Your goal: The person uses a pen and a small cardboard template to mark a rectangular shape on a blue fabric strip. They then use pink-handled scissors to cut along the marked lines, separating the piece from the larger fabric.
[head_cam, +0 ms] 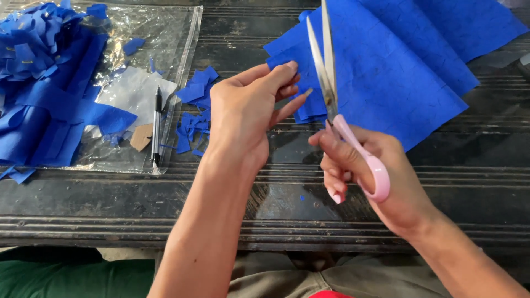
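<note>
My left hand [248, 113] pinches the near left corner of a folded stack of blue paper sheets [397, 72] that lies on the dark wooden table [276, 204]. My right hand [370, 176] grips pink-handled scissors [353, 149]. Their metal blades [324, 60] point away from me, slightly apart, over the left edge of the blue paper beside my left fingertips.
Small blue paper scraps [193, 110] lie left of my left hand. A clear plastic bag [149, 60] at the far left holds a heap of blue paper strips [44, 88], a white sheet, a brown card piece and a black pen [157, 127].
</note>
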